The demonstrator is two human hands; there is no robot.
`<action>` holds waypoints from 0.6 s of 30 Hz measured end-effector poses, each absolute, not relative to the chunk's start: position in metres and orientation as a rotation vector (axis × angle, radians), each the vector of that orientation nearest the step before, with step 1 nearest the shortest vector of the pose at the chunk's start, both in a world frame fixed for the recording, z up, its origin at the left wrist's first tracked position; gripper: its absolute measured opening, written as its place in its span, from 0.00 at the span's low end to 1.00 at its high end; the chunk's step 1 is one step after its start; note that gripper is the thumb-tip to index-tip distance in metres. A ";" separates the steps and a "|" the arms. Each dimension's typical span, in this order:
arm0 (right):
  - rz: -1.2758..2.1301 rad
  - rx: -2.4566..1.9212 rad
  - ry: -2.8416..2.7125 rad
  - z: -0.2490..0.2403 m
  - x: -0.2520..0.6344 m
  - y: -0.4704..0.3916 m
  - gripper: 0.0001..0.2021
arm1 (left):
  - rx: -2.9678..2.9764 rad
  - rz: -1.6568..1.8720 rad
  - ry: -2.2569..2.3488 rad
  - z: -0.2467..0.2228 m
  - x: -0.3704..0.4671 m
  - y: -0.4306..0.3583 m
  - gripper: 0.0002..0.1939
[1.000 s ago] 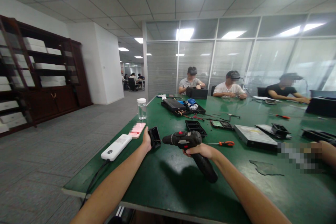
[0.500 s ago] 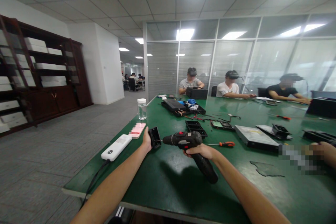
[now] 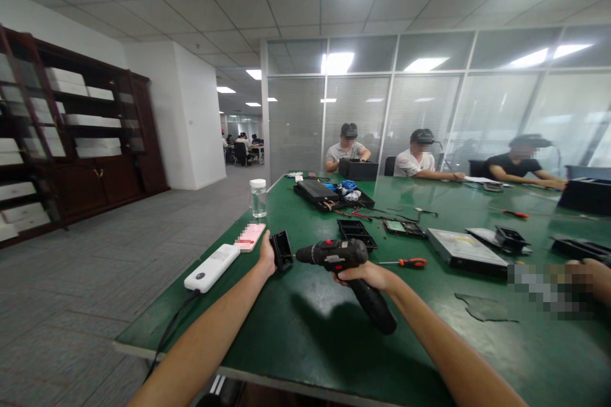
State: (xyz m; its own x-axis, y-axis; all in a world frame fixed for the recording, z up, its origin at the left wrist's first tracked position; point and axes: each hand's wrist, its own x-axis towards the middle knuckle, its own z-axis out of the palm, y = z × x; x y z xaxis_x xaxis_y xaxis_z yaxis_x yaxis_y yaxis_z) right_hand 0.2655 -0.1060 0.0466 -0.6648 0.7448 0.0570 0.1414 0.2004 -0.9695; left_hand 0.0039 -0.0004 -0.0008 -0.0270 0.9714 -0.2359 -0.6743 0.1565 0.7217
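My left hand (image 3: 268,255) is closed on a small black plastic housing (image 3: 282,250), holding it upright above the green table (image 3: 267,337). In my right hand (image 3: 367,275) is a black cordless drill (image 3: 337,254) with red details, its fingers wrapped round the grip. The drill lies nearly level and points left, with its thin bit reaching the open side of the housing. Whether the bit touches anything inside is too small to tell. Behind the drill, a black slotted frame (image 3: 357,233) rests on the table, and an orange-handled screwdriver (image 3: 412,262) lies to its right.
A white power bank (image 3: 212,268) with a cable, a pink phone (image 3: 251,237) and a clear jar (image 3: 258,198) line the left edge. On the right are a flat metal box (image 3: 465,251), a glass-like shard (image 3: 484,307) and another person's hand (image 3: 594,276). Three people sit across.
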 end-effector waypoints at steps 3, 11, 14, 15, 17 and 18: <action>1.483 -0.837 -1.954 0.048 0.264 -0.107 0.11 | 0.492 1.392 0.823 -0.003 0.004 0.002 0.25; 1.484 -0.874 -1.946 0.050 0.264 -0.108 0.12 | 0.506 1.397 0.824 -0.006 0.003 0.005 0.25; 1.483 -0.872 -1.933 0.051 0.263 -0.110 0.12 | 0.505 1.392 0.829 -0.005 0.003 0.003 0.25; 1.479 -0.875 -1.931 0.051 0.263 -0.110 0.12 | 0.504 1.390 0.831 -0.005 0.003 0.003 0.25; 1.474 -0.877 -1.934 0.052 0.262 -0.110 0.12 | 0.494 1.386 0.838 -0.003 0.003 0.002 0.24; 1.476 -0.878 -1.937 0.051 0.263 -0.110 0.12 | 0.484 1.383 0.843 -0.003 0.003 0.001 0.24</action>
